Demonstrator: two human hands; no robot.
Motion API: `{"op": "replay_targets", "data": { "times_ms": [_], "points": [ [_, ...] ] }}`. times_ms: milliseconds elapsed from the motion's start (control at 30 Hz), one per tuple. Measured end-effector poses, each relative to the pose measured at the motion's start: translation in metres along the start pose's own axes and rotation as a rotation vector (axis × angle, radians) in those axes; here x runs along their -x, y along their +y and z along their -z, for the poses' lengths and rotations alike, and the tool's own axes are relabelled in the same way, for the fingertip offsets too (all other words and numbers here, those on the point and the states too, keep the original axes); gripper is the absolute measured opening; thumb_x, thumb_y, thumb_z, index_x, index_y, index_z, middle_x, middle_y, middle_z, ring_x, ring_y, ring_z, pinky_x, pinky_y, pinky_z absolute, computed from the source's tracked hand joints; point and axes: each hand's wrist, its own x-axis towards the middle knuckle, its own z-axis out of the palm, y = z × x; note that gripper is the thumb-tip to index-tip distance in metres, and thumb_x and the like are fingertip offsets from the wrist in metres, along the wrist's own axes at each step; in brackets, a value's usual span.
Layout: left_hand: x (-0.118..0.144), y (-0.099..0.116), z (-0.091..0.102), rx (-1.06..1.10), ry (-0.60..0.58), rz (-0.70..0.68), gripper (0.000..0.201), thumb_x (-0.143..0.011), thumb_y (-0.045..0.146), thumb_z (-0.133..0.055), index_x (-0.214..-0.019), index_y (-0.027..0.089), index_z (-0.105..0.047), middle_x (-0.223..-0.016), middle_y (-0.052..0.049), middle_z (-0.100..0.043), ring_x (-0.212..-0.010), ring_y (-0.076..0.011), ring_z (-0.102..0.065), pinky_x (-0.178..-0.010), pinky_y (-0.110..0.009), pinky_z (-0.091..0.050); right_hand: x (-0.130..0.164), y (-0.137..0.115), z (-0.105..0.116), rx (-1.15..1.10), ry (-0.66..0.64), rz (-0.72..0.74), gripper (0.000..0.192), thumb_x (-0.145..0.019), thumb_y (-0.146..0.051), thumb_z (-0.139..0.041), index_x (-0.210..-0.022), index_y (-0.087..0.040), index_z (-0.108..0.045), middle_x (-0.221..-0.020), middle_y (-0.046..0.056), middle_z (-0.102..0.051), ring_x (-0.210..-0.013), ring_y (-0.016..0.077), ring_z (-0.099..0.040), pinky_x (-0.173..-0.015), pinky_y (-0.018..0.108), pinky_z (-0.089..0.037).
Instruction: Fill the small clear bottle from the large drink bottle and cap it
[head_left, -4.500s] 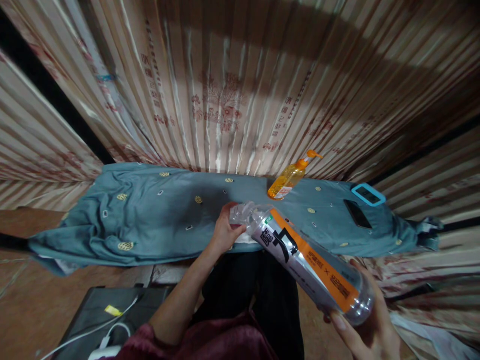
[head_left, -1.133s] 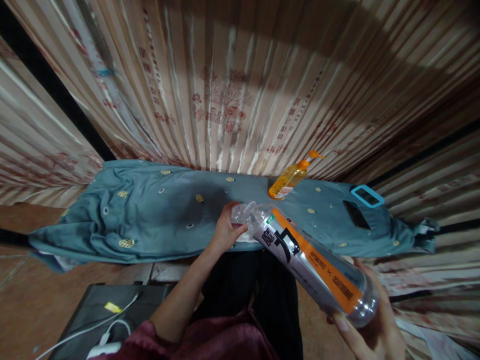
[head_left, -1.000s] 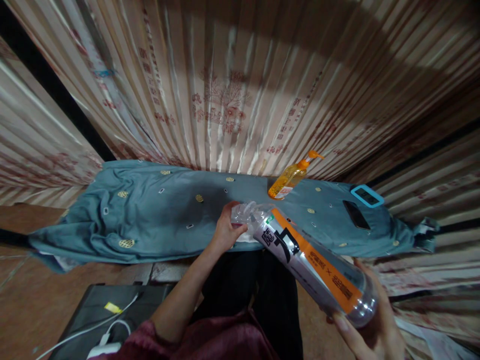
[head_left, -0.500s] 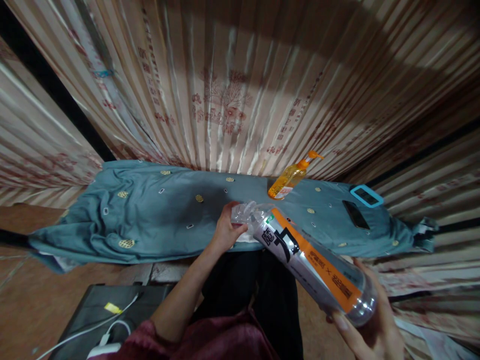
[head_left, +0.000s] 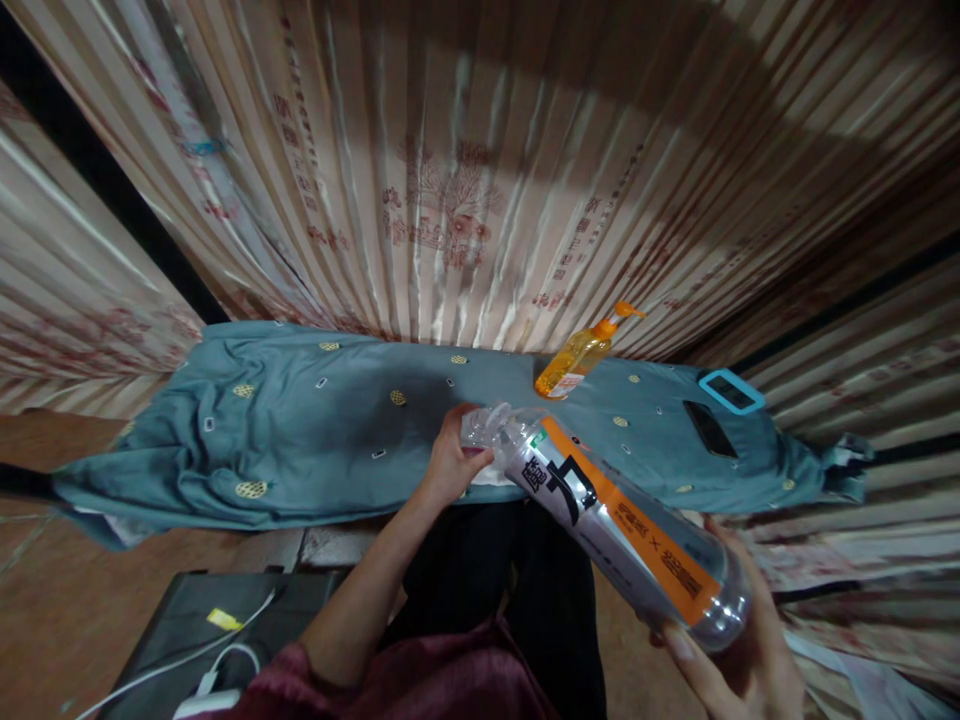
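My left hand [head_left: 450, 465] is closed around a small clear plastic cup [head_left: 478, 430] at the near edge of the cloth. In my right hand [head_left: 761, 640] is a large clear plastic bottle [head_left: 622, 520] with an orange and silver label, gripped near its base. The bottle lies tilted, its neck pointing left and down to the cup's mouth. Whether liquid is flowing between them I cannot tell. Something white [head_left: 499, 478], partly hidden, shows below the bottle neck.
A teal cloth [head_left: 300, 430] covers the narrow table. On it stand an orange pump bottle [head_left: 574, 368], a dark phone [head_left: 709, 428] and a blue-framed device [head_left: 731, 391]. Pleated curtains [head_left: 450, 200] surround it. A dark box [head_left: 165, 640] with white cables sits lower left.
Hardly anything differs. Both hands keep the bottle and cup in the same pose, and the view has shifted very slightly.
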Motion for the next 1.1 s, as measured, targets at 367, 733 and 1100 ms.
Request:
{"op": "replay_targets", "data": {
  "times_ms": [367, 733, 1100],
  "points": [
    [0.0, 0.001, -0.001, 0.033, -0.003, 0.034, 0.071, -0.067, 0.021, -0.088, -0.132, 0.02, -0.06, -0.129, -0.013, -0.072, -0.116, -0.0328, -0.075, -0.09, -0.044, -0.068, 0.001, 0.005, 0.001, -0.016, -0.016, 0.007, 0.102, -0.081, -0.066, -0.083, -0.168, -0.032, -0.043, -0.175, 0.012, -0.044, -0.15, 0.042, -0.054, -0.1, 0.043, -0.064],
    [0.001, 0.002, -0.001, 0.03, -0.01, 0.036, 0.07, -0.067, 0.018, -0.087, -0.132, 0.021, -0.06, -0.127, -0.012, -0.073, -0.114, -0.0312, -0.075, -0.091, -0.043, -0.067, 0.002, 0.001, 0.0, -0.04, -0.009, -0.017, 0.105, -0.078, -0.067, -0.085, -0.168, -0.03, -0.044, -0.175, 0.012, -0.044, -0.144, 0.0398, -0.059, -0.111, 0.047, -0.059],
    [0.001, 0.005, -0.001, 0.033, -0.023, 0.055, 0.069, -0.068, 0.02, -0.087, -0.131, 0.021, -0.061, -0.128, -0.01, -0.072, -0.115, -0.03, -0.074, -0.09, -0.04, -0.067, -0.003, 0.025, 0.01, -0.095, -0.048, 0.032, 0.105, -0.074, -0.066, -0.089, -0.166, -0.037, -0.048, -0.178, 0.007, -0.038, -0.137, 0.0365, -0.065, -0.09, 0.036, -0.066]
  ]
}}
